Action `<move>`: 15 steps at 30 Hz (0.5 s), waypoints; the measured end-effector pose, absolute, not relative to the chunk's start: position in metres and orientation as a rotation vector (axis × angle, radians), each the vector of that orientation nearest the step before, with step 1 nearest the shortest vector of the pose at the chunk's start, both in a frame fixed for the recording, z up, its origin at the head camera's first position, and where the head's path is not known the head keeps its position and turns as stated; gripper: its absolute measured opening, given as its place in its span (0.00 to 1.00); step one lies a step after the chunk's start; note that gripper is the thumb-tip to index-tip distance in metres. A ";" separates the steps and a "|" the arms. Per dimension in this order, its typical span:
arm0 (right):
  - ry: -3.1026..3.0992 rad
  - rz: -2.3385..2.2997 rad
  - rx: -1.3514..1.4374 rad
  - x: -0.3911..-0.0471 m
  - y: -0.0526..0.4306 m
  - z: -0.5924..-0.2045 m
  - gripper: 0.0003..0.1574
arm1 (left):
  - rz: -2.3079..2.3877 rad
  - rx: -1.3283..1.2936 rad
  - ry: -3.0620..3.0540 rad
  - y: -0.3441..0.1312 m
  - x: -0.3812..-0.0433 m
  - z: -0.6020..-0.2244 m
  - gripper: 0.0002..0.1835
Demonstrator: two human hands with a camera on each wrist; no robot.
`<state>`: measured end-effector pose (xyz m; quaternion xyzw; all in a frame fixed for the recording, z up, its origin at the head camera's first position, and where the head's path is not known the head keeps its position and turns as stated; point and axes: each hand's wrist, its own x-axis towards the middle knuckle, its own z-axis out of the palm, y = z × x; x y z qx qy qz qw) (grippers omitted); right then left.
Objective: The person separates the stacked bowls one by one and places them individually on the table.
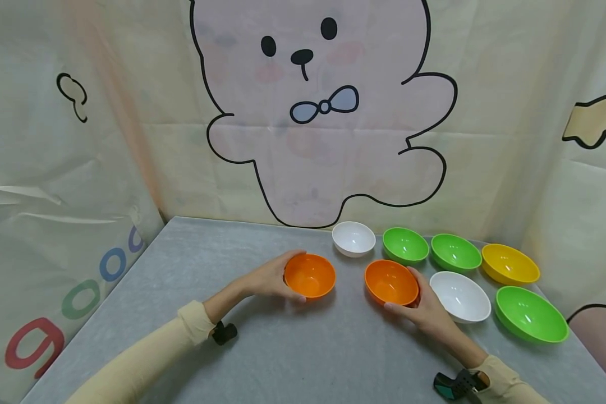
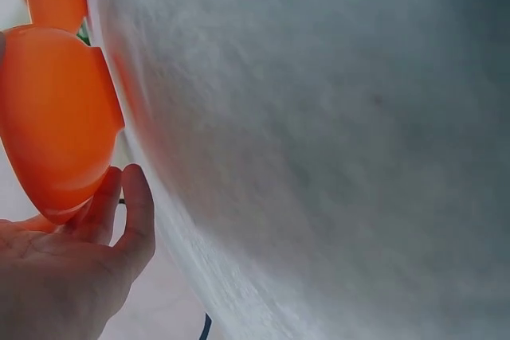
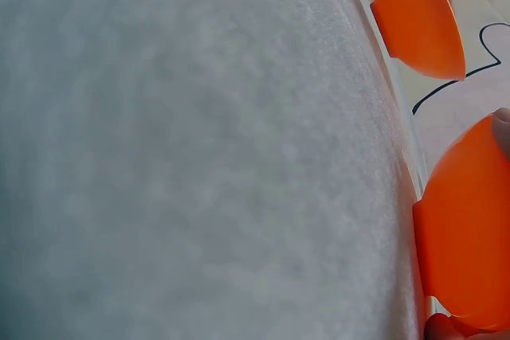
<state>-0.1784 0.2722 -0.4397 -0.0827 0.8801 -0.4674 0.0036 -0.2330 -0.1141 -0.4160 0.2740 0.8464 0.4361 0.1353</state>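
Observation:
Two orange bowls stand upright near the middle of the table in the head view. My left hand (image 1: 271,279) grips the left orange bowl (image 1: 310,276) from its left side, thumb at the near rim and fingers round the far side. On the other one, the right orange bowl (image 1: 391,282), my right hand (image 1: 428,307) has a similar grip from the right. A gap of tabletop separates the two bowls. The left wrist view shows the left bowl's smooth outer wall (image 2: 56,117) with curled fingers (image 2: 139,212) beneath it. In the right wrist view, fingertips press the right bowl (image 3: 466,228).
Behind and right of the orange bowls stand a small white bowl (image 1: 353,239), two green bowls (image 1: 405,245), a yellow bowl (image 1: 510,264), a larger white bowl (image 1: 460,297) and a large green bowl (image 1: 531,314). A printed curtain (image 1: 156,140) hangs behind the grey table (image 1: 303,359).

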 end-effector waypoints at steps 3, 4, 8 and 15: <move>2.759 -1.465 -0.264 -0.178 0.272 -0.440 0.67 | 1.257 0.809 2.456 -0.109 -0.234 -0.415 0.56; 2.760 -1.465 -0.265 -0.178 0.272 -0.439 0.67 | 1.261 0.809 2.454 -0.107 -0.234 -0.415 0.56; 2.762 -1.464 -0.267 -0.178 0.271 -0.439 0.68 | 1.267 0.800 2.449 -0.100 -0.236 -0.414 0.55; 2.764 -1.462 -0.268 -0.178 0.272 -0.439 0.68 | 1.256 0.826 2.450 -0.086 -0.239 -0.412 0.55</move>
